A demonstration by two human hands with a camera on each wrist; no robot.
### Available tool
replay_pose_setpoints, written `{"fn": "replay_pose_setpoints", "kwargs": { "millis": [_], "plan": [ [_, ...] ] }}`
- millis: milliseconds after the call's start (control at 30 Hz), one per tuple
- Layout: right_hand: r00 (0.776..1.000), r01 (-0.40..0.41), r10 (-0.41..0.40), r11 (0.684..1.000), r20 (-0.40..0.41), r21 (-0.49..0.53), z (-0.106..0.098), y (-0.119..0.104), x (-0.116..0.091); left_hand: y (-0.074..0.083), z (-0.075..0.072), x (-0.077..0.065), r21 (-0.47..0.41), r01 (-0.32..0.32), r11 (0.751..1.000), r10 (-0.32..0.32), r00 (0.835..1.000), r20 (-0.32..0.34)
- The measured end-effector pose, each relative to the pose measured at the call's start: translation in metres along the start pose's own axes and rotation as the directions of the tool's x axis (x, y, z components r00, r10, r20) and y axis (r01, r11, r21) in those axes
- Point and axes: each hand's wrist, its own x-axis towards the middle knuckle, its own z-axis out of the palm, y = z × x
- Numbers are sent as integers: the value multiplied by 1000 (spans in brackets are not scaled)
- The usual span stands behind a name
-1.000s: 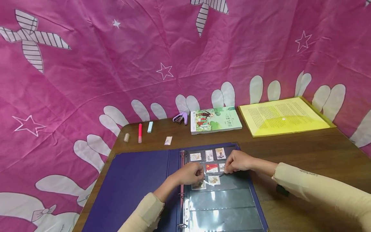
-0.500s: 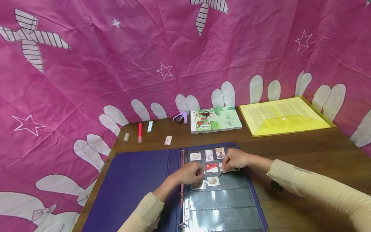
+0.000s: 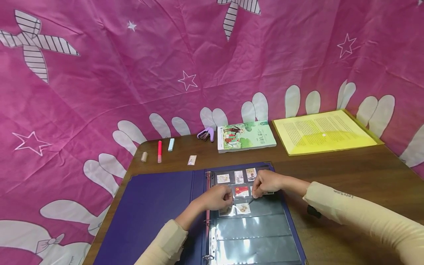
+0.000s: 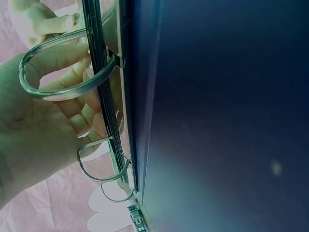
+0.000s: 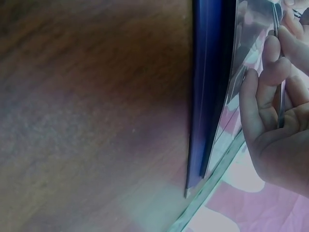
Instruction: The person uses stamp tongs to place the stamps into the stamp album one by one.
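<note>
In the head view, an album page (image 3: 255, 227) with clear pocket strips lies in an open blue ring binder (image 3: 155, 206). My left hand (image 3: 216, 197) has curled fingers at the third row and seems to pinch the clear pocket strip there; its fingertips are partly hidden. My right hand (image 3: 267, 183) grips thin metal tweezers (image 5: 281, 104), whose dark tip reaches toward the upper right corner of a small stamp (image 3: 243, 208). Another stamp (image 3: 226, 211) lies left of it, partly under my left hand. Above are a red stamp (image 3: 241, 191) and several others, some covered by my right hand.
A loose stamp (image 3: 192, 160) lies behind the binder. Farther back are a cork-coloured cylinder (image 3: 144, 157), a pink pen (image 3: 159, 151), a light blue stick (image 3: 171, 144), a purple hole punch or stapler (image 3: 206, 134), a green book (image 3: 246, 136) and a yellow folder (image 3: 326, 132).
My right hand has shifted slightly left with the tweezers. The small stamp in the third row has slid a little left and down. My left hand has stayed in place.
</note>
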Motion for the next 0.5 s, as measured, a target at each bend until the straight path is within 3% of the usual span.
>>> {"fn": "replay_pose_setpoints", "kwargs": {
  "millis": [500],
  "plan": [
    [998, 41, -43, 998, 40, 40, -9, 5, 2, -1, 1, 0, -12, -3, 1000, 3, 1000, -4]
  ]
}}
